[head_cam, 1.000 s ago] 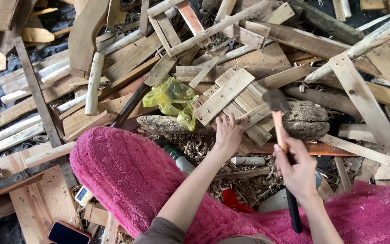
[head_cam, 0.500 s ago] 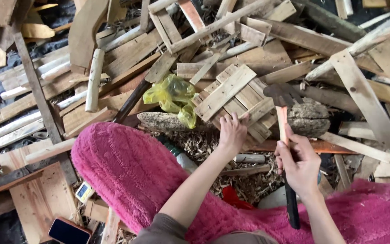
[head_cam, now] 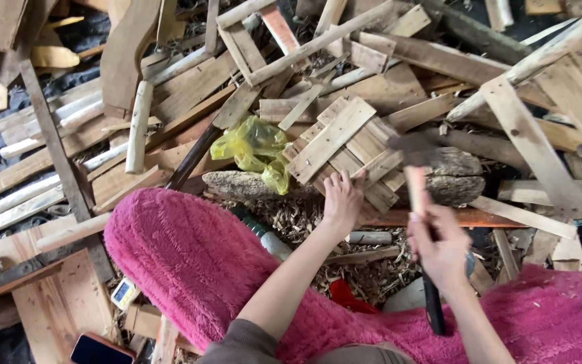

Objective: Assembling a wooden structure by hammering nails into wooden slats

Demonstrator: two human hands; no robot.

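head view, left hand: left hand [head_cam: 342, 197] lies flat on the small slatted panel of pale wood strips [head_cam: 345, 149], fingers spread a little and pressing on its near edge. Nothing gripped, just palm and fingertips on the slats.
head view, right hand: right hand [head_cam: 441, 244] is wrapped tight around the handle of the hammer with pale wooden shaft and dark grip [head_cam: 420, 222], fingers closed on it about mid-handle, thumb on top.
hammer: head is blurred, up over the far right corner of the slatted panel; dark grip end sticks out below the wrist, toward the person.
slatted panel: sits tilted on the rough grey log chunk [head_cam: 453, 176], which lies across the scrap pile just right of the left hand.
near the panel: crumpled yellow plastic bag [head_cam: 256, 147] just left of it, touching its left edge; thin reddish-brown strip of wood [head_cam: 439, 217] runs under the log, just beyond the right hand.
lap: fuzzy pink fleece trousers [head_cam: 197, 256] fill the lower frame, both forearms reaching out over them.
ground: wood shavings [head_cam: 298, 219] between the knees; dark phone [head_cam: 99, 350] at the bottom left edge on a board.
surround: heap of loose planks, battens and offcuts [head_cam: 170, 87] all around.
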